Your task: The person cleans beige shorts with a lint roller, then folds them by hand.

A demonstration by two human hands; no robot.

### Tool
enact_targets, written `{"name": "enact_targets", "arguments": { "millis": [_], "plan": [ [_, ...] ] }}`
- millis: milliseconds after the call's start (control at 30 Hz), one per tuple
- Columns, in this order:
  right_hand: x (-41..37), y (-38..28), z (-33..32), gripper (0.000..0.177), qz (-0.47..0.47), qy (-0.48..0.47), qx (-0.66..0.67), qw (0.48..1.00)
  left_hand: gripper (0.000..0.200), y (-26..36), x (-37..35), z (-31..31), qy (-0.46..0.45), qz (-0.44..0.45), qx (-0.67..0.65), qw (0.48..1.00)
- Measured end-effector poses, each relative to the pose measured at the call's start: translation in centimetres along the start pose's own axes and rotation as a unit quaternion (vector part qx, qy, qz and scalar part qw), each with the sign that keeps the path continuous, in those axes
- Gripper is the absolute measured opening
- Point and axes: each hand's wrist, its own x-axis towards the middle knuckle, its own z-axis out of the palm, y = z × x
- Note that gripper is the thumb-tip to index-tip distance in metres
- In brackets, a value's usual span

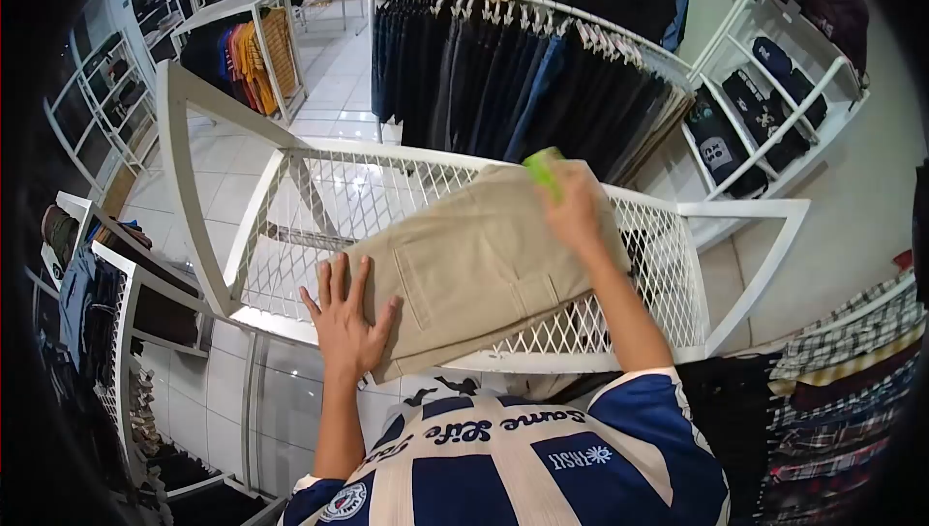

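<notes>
Folded beige trousers (464,255) lie across a white wire-mesh rack (319,178). A pocket and seams show on the upper side. My left hand (350,323) rests flat on their left end, fingers spread. Over the right end, my right hand (573,211) is closed around a small bright green tool (544,174), close to the cloth. The tool is smeared by motion and partly covered by the fingers, so I cannot tell its kind.
Behind the mesh rack hangs a curved rail (542,3) of dark trousers (484,71). Folded checked shirts (842,390) are stacked at the right. Shelves with bags (750,124) stand at the back right, and a clothes stand (242,52) with coloured garments is at the back left.
</notes>
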Motion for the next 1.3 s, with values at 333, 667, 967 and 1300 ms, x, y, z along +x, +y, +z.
{"name": "enact_targets", "arguments": {
  "millis": [333, 667, 967, 1300],
  "plan": [
    [-2.1, 6.1, -6.0, 0.044, 0.165, -0.019, -0.112, 0.98, 0.07, 0.1, 0.4, 0.0, 0.022, 0.013, -0.003, 1.0],
    [-8.2, -8.5, -2.6, 0.035, 0.07, -0.173, 0.136, 0.973, 0.066, -0.2, 0.1, 0.2, 0.003, 0.014, 0.009, 1.0],
    [-8.4, -6.7, -7.3, 0.046, 0.178, -0.028, 0.126, 0.975, 0.066, -0.4, -0.1, 0.4, 0.017, 0.018, 0.003, 1.0],
    [-8.5, 4.5, -7.6, 0.045, 0.288, -0.065, -0.112, 0.949, 0.065, -0.3, 0.0, 0.5, 0.033, 0.022, -0.007, 0.999]
  ]
}}
